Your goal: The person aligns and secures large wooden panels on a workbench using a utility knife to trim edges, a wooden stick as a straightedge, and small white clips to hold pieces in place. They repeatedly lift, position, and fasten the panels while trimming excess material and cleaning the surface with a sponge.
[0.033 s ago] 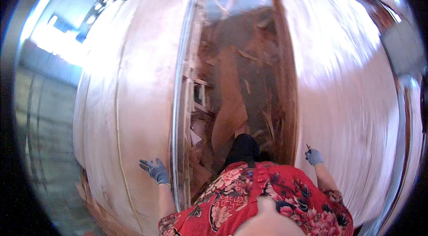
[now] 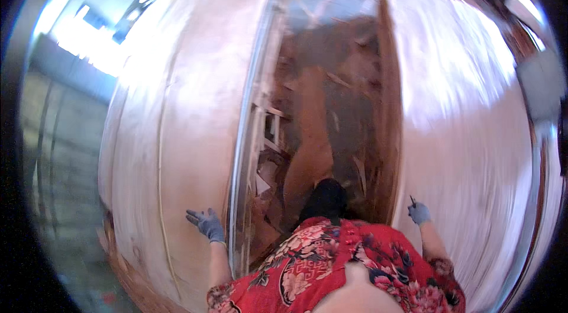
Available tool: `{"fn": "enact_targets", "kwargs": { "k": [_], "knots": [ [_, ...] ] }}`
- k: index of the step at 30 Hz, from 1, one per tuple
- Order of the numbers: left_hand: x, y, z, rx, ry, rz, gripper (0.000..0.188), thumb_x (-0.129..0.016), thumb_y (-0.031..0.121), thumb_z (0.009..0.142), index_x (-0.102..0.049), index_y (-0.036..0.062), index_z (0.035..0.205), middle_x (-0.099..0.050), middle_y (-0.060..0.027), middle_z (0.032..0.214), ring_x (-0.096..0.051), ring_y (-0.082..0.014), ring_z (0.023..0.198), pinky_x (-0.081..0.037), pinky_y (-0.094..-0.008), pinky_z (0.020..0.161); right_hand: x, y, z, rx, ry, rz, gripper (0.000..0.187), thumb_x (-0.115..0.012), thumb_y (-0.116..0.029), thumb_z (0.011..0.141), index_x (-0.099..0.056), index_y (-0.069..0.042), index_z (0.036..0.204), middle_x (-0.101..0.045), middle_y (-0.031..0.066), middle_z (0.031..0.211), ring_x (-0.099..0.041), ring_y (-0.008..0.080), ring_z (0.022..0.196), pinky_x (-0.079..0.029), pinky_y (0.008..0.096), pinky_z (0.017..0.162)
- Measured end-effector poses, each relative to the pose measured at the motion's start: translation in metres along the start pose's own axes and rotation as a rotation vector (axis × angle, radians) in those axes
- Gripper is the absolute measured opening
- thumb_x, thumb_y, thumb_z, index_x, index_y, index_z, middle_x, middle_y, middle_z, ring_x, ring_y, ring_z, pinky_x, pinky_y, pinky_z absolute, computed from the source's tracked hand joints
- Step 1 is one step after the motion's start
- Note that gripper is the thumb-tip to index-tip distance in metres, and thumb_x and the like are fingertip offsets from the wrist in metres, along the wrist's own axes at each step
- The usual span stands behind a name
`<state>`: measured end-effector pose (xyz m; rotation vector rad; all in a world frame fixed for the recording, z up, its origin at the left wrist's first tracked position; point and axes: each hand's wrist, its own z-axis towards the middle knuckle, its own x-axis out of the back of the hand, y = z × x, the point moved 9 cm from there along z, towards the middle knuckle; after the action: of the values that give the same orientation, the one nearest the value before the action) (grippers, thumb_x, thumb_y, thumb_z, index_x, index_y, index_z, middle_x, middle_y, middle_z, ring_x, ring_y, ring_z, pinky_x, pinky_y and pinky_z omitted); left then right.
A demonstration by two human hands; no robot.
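My left hand (image 2: 207, 226), in a grey-blue glove, has its fingers spread over the pale sheet panel (image 2: 195, 135) on the left. Whether it touches that surface I cannot tell. On the other side, my right hand (image 2: 419, 213) wears a similar glove and is closed around a small, thin dark object (image 2: 413, 199). The object's tip sticks up past the fingers; its kind is too small to make out. This hand is by the near inner edge of the pale stack of sheets (image 2: 461, 135) on the right.
Between the two stacks runs a narrow aisle; wood scraps and a long brown strip (image 2: 312, 118) litter its floor. A pale metallic-looking edge (image 2: 241, 153) borders the left stack. A brown wooden edge (image 2: 390, 88) lines the right one. Clutter lies beyond the far ends.
The view has shifted a little, so the stacks and aisle sit slightly farther right and lower. Both hands keep nearly the same pose, the right one still closed on the dark object.
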<state>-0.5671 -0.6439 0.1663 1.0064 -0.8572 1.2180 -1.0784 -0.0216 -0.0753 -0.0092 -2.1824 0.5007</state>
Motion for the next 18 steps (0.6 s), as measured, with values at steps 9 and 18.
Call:
{"fn": "enact_targets", "kwargs": {
  "k": [9, 18],
  "knots": [
    [-0.077, 0.235, 0.108, 0.026, 0.017, -0.031, 0.09, -0.064, 0.025, 0.074, -0.009, -0.0029, 0.14, -0.018, -0.0273, 0.142, -0.015, -0.0346, 0.134, -0.03, -0.0418, 0.1, 0.166, -0.092, 0.222, 0.043, 0.119, 0.206, 0.021, -0.054, -0.019, 0.083, -0.061, 0.001, 0.082, -0.062, 0.0132, 0.062, -0.056, 0.021, 0.043, -0.044, 0.0358, 0.04],
    [-0.166, 0.585, 0.257, -0.223, -0.245, -0.248, 0.093, -0.061, 0.032, 0.077, -0.002, -0.0052, 0.139, -0.033, -0.024, 0.136, -0.008, -0.0378, 0.135, -0.026, -0.0477, 0.1, 0.165, -0.151, 0.426, -0.042, -0.157, -0.11, 0.03, -0.05, -0.031, 0.082, -0.066, -0.006, 0.083, -0.065, 0.0154, 0.071, -0.062, 0.0297, 0.062, -0.049, 0.0419, 0.055]
  ]
}}
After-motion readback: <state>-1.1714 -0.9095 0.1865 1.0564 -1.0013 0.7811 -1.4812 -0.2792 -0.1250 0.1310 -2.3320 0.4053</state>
